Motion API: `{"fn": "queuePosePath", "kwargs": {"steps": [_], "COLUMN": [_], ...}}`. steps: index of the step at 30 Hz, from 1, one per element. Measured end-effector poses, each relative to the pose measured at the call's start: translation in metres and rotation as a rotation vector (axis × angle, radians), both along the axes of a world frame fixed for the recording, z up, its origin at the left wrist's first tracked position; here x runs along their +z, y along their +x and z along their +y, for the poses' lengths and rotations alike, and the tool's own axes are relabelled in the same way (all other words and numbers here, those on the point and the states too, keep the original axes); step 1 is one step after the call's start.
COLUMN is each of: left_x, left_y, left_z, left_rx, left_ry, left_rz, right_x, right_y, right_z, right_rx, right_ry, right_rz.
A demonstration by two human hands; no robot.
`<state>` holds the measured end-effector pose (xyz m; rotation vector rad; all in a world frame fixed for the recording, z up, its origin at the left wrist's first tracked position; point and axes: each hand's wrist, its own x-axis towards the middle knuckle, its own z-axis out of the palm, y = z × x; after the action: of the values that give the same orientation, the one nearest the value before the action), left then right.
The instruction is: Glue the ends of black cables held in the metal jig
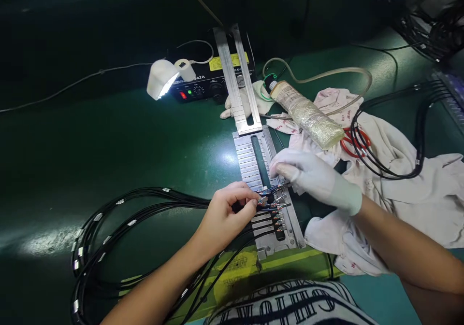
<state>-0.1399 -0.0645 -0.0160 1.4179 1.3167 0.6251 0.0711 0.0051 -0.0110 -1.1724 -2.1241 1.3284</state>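
My bare left hand (234,208) pinches a thin black cable near its end, where small metal parts (263,200) show beside the fingertips. My right hand (313,175), in a white glove, is closed just right of the slotted metal jig (248,163); what its fingers hold, if anything, is hidden. Several black cables lie across the jig's lower slots, their stripped ends with coppery tips (280,222) pointing right. The rest of the black cable bundle (125,219), marked with white labels, loops over the bench to the left.
Behind the jig stands a black control box (203,91) with a lit white lamp (161,78). A wrapped dispensing bottle (308,115) with a hose lies on white cloths (398,136) at right, near red-handled scissors (348,144) and coiled black cables (416,165).
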Motion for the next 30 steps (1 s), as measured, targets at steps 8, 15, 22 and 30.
{"fn": "queuePosePath", "kwargs": {"steps": [8,15,22,30], "left_x": [-0.004,-0.01,-0.016,-0.015], "left_y": [0.002,0.004,0.004,0.015], "left_z": [-0.008,-0.004,0.0,-0.002], "left_rx": [-0.124,-0.149,-0.156,-0.069], "left_ry": [0.183,0.358,0.33,0.424], "left_rz": [0.244,0.434,0.367,0.176], "right_x": [-0.003,-0.011,-0.004,0.009], "right_y": [0.029,0.026,0.016,0.006], "right_z": [0.012,0.01,0.006,0.005], "right_rx": [0.103,0.142,0.003,-0.005], "right_ry": [0.02,0.176,-0.138,-0.322], "right_rz": [-0.346,-0.323,-0.193,-0.014]}}
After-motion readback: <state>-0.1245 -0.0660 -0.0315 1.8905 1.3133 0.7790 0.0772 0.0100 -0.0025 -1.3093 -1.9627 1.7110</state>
